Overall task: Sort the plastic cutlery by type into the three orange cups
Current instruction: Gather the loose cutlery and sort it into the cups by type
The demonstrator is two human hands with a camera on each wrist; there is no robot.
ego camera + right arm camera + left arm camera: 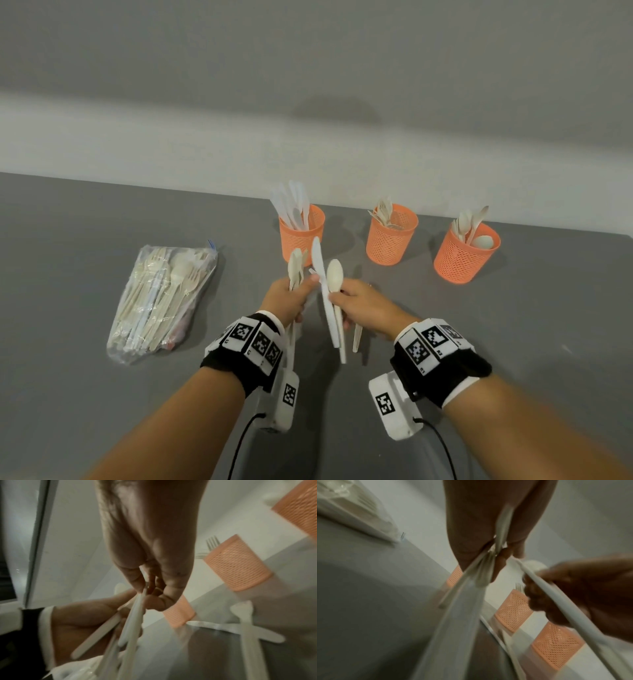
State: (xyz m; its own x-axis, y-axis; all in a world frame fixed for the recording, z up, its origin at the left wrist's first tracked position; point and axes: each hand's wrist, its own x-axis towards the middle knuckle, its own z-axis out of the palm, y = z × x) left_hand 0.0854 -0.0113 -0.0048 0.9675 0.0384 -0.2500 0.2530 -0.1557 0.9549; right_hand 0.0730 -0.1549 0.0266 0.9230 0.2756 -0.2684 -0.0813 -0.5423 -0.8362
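Three orange mesh cups stand in a row at the table's far side. The left cup [301, 236] holds white knives, the middle cup [390, 240] forks, the right cup [464, 258] cream spoons. My left hand [301, 287] grips a small bundle of cutlery [295, 267] upright, spoon bowls on top. Beside it, my right hand [337, 296] pinches a white knife [319, 263] and a cream spoon [335, 274]; another cream handle [357, 337] pokes out below it. The hands nearly touch. The right wrist view shows the right fingertips [137, 585] closed on the knife's edge.
A clear zip bag [161, 298] full of mixed cutlery lies on the grey table [85, 240] to the left of my hands. A pale wall runs behind the cups. Cables trail from both wrist units toward me.
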